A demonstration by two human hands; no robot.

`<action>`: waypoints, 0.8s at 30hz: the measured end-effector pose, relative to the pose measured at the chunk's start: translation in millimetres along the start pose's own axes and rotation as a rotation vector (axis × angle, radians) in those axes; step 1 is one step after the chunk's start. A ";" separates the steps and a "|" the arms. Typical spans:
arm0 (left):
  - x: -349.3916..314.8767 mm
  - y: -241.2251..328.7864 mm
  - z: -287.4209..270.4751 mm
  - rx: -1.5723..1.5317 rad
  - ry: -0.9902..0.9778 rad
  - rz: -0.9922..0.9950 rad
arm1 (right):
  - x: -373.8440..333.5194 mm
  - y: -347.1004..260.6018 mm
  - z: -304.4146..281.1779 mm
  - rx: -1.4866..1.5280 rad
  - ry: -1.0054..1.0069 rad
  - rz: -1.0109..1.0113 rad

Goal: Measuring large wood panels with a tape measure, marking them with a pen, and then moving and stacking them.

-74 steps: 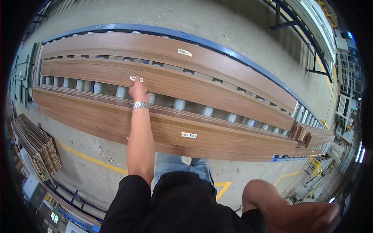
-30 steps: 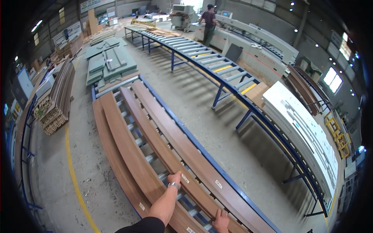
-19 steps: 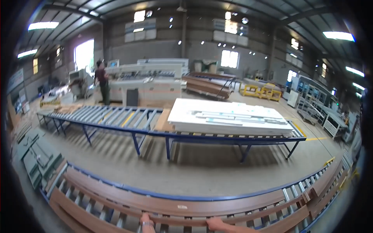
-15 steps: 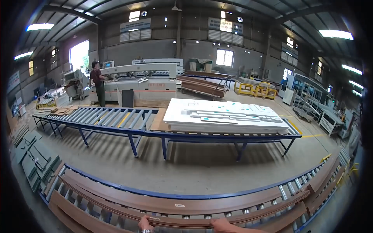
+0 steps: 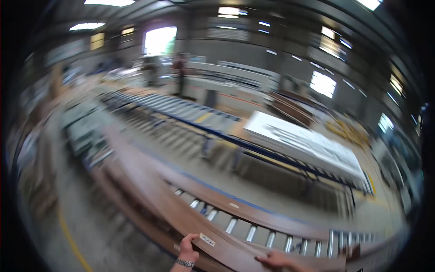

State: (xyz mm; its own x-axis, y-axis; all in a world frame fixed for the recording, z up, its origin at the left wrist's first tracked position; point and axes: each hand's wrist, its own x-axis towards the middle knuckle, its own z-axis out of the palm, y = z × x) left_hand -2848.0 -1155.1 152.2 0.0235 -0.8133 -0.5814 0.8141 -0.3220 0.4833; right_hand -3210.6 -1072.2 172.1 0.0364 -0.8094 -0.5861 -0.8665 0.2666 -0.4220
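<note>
A long brown wooden board (image 5: 170, 201) runs slantwise from the far left to the near right, its broad face turned up and a white label (image 5: 207, 240) on it. My left hand (image 5: 187, 246), with a metal watch on the wrist, is closed on the board's near edge beside that label. Farther right, my right hand (image 5: 273, 260) grips the same board, its fingers partly blurred. Beneath and beyond it, another brown board (image 5: 258, 216) with a small pale label lies on the conveyor rollers (image 5: 231, 225).
Grey-green panels (image 5: 86, 127) are stacked at the left. Across the aisle, a blue-framed roller conveyor (image 5: 181, 115) carries white panels (image 5: 303, 143). A person (image 5: 180, 77) stands by a long machine at the back. A yellow line (image 5: 68, 231) marks the floor at left.
The view has swung to the left and blurred. The board in my hands has turned from narrow edge to broad face, and its label now shows.
</note>
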 end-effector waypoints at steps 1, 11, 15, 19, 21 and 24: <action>5.6 -10.4 -50.6 -0.084 -0.080 -0.046 | -80.0 -84.7 -3.2 0.384 0.086 0.017; -217.5 -21.6 -154.9 0.010 -0.085 0.058 | -167.0 62.7 243.1 -0.076 0.267 -0.099; -281.4 -24.5 -213.5 0.021 -0.071 0.062 | -267.6 -5.8 272.0 0.023 0.305 0.066; -336.9 -10.8 -277.3 0.024 -0.047 0.035 | -255.3 19.5 356.8 -0.140 0.222 0.185; -355.5 0.0 -319.9 0.083 -0.010 0.058 | -271.7 -14.4 366.8 -0.103 0.092 0.266; -361.8 24.0 -397.3 0.050 -0.045 0.038 | -308.2 -67.0 428.3 -0.129 0.135 0.297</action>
State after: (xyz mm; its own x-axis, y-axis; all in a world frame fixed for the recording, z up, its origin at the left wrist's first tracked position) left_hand -2606.4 -676.1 114.2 0.0267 -0.8462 -0.5321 0.7832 -0.3131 0.5372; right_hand -2950.6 -616.5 84.8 -0.2851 -0.7711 -0.5693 -0.8857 0.4390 -0.1509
